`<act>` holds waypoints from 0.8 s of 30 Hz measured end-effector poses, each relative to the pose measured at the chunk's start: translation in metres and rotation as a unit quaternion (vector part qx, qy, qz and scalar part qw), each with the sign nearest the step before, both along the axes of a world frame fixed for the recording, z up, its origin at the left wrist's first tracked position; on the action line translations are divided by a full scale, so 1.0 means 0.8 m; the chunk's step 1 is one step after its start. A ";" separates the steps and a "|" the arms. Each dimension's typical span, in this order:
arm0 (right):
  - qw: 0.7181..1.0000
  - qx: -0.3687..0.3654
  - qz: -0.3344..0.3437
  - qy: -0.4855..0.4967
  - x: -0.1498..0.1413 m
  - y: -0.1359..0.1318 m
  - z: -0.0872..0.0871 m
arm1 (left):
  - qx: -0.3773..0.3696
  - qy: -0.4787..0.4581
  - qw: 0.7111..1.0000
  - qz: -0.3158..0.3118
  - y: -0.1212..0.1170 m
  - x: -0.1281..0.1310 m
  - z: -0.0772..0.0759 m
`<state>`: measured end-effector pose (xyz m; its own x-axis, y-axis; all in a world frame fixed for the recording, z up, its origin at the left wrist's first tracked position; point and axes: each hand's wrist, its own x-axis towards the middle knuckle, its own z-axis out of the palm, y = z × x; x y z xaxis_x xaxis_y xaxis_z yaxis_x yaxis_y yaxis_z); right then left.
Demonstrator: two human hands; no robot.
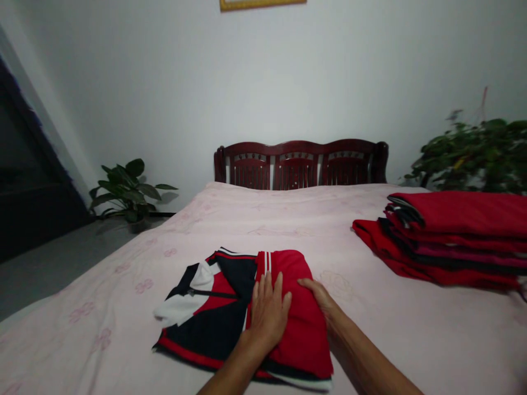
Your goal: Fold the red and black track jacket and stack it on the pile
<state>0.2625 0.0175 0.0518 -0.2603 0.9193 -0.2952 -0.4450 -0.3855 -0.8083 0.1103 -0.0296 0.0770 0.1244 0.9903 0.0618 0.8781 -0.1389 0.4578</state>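
A red, black and white jacket (pixel 214 312) lies partly folded on the pink bedsheet (pixel 288 219) in front of me. My left hand (pixel 267 315) lies flat on the red folded part, fingers together and stretched out. My right hand (pixel 323 302) rests at the right edge of that red fold; its thumb points left over the cloth and its fingers are tucked behind the edge, partly hidden.
A stack of folded red and dark garments (pixel 448 238) sits on the bed at the right. A dark wooden headboard (pixel 300 163) stands against the white wall. Potted plants stand at the left (pixel 127 189) and right (pixel 473 153). Grey floor lies left of the bed.
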 end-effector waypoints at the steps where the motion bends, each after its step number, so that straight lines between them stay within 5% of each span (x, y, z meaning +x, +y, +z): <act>1: 1.000 0.006 -0.023 0.012 0.011 0.002 0.000 | -0.001 -0.021 1.000 -0.009 0.000 0.010 0.002; 7: 0.993 0.024 -0.094 0.066 0.078 -0.018 -0.011 | -0.038 -0.121 0.990 -0.066 -0.004 0.074 -0.003; 12: 0.994 0.015 -0.075 0.080 0.073 -0.044 -0.015 | -0.065 -0.152 0.983 -0.078 -0.009 0.085 -0.007; 16: 0.992 0.063 -0.095 0.055 0.029 -0.026 0.022 | -0.048 -0.287 0.954 -0.067 -0.003 0.073 -0.007; 19: 0.990 0.085 -0.102 0.054 -0.031 -0.003 0.059 | -0.049 -0.495 0.866 -0.053 0.004 0.047 0.001; 22: 0.991 0.124 -0.042 0.026 -0.098 0.008 0.085 | -0.073 -0.620 0.781 -0.021 0.012 -0.011 0.018; 24: 0.976 0.211 0.023 -0.048 -0.133 0.003 0.089 | -0.066 -0.614 0.786 0.017 0.016 -0.069 0.028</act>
